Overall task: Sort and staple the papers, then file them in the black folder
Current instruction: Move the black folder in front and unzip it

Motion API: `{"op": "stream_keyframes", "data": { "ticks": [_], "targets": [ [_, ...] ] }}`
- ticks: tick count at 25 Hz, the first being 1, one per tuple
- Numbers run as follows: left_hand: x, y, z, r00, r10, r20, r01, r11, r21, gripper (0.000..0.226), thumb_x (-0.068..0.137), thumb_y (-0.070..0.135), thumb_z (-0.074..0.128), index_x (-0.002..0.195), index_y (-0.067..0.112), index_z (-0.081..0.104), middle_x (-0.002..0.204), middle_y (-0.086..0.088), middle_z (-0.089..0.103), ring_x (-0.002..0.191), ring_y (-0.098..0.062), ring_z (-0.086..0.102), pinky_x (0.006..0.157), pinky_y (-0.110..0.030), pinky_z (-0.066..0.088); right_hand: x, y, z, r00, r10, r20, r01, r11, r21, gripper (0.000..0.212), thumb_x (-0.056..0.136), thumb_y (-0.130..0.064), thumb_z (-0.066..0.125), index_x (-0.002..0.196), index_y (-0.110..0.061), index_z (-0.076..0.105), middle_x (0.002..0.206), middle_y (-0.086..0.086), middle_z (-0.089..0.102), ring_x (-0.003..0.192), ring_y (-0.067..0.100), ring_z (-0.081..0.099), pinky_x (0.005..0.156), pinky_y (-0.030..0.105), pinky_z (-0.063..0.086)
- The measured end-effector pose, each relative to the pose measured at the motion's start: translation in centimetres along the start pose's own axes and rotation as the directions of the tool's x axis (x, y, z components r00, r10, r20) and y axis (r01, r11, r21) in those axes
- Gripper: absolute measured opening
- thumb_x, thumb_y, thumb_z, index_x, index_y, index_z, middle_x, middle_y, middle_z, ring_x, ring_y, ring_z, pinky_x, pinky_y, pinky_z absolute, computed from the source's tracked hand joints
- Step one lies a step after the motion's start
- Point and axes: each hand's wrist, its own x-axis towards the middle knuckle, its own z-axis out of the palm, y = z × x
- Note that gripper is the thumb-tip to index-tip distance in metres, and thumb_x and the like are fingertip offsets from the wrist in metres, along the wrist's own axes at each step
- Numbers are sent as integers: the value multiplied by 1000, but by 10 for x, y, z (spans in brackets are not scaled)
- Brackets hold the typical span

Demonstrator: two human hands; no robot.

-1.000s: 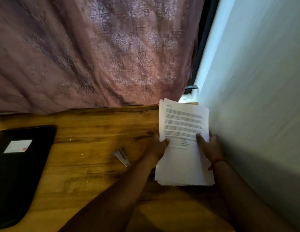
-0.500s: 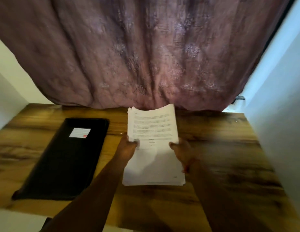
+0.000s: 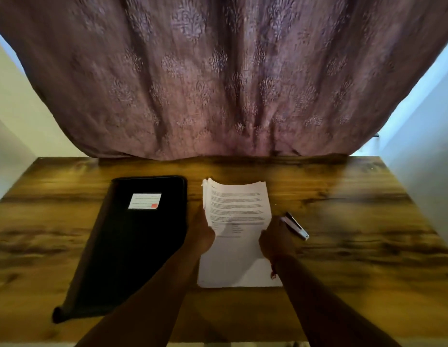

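Note:
A stack of white printed papers (image 3: pixel 239 211) sits near the middle of the wooden table (image 3: pixel 355 221); its far end is lifted and fanned. My left hand (image 3: pixel 201 232) grips the stack's left edge and my right hand (image 3: pixel 275 237) grips its right edge, thumbs on the top sheet. The closed black folder (image 3: pixel 133 246), with a white label, lies flat to the left of the papers. A small silver and black stapler (image 3: pixel 295 226) lies on the table just right of my right hand, apart from it.
A mauve patterned curtain (image 3: pixel 218 83) hangs down to the table's far edge. Pale walls (image 3: pixel 423 151) close in on the left and right sides. A red thread circles my right wrist.
The stack, held in both hands, has come from the right wall side to the table's middle beside the folder. The view has swung with it, and the stapler now lies to the right of the papers.

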Motion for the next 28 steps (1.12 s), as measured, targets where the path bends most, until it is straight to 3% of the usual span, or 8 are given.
{"op": "stream_keyframes", "data": {
  "ticks": [3,8,12,16,18,22,25,28],
  "targets": [
    [3,-13,8,997,-61,37,52,979,199,58,96,4,53,149,10,30,147,-11,39,130,-27,45,102,-29,44,-3,1,9,999,-12,-29,11,999,-48,54,98,-19,44,148,-7,25,154,17,27,138,35,35,111,45,39],
    [0,-16,16,960,-262,101,212,911,353,86,94,19,55,157,18,-5,161,-8,12,145,-32,22,117,-45,31,-4,9,9,998,-65,-24,63,993,-99,59,98,-18,47,150,-7,22,155,16,19,143,38,21,114,46,31],
    [-7,-13,13,970,-242,7,223,906,360,76,93,20,57,155,20,14,157,-8,18,142,-33,27,113,-46,37,-6,12,6,995,-104,-5,103,992,-68,61,98,-19,48,151,-8,19,156,16,18,144,39,17,113,48,32],
    [-29,-14,-11,997,-37,-72,68,872,484,48,98,25,50,145,23,37,148,-8,35,135,-29,38,108,-44,43,-23,11,0,976,-180,-127,156,972,-174,57,95,-26,52,145,-11,28,146,18,33,135,40,35,100,49,47],
    [-43,-21,-29,994,49,-94,10,838,545,42,98,28,49,139,20,44,141,-7,41,130,-26,41,104,-40,45,-32,6,-1,936,-300,-183,249,934,-257,52,93,-27,55,139,-11,38,138,18,42,127,39,43,98,47,48],
    [-63,-50,-67,979,161,-124,-52,790,611,41,97,27,46,136,16,49,136,-7,46,123,-25,44,100,-36,42,-49,-31,17,812,-572,-115,538,810,-232,41,88,-22,63,126,-11,53,123,13,50,110,30,51,91,40,52],
    [-65,-81,-103,991,37,-127,59,734,677,51,98,34,46,145,19,38,147,-9,39,134,-29,37,112,-44,33,-63,-75,36,694,-719,25,710,679,-184,35,91,-24,60,123,-11,57,121,10,52,110,26,52,91,36,51],
    [-54,-111,-143,991,-67,-120,132,702,700,57,98,42,46,150,23,31,159,-8,24,146,-31,20,119,-52,16,-73,-123,65,611,-759,226,791,598,-129,40,95,-29,53,133,-15,51,136,8,46,126,26,45,105,37,42]
  ]
}}
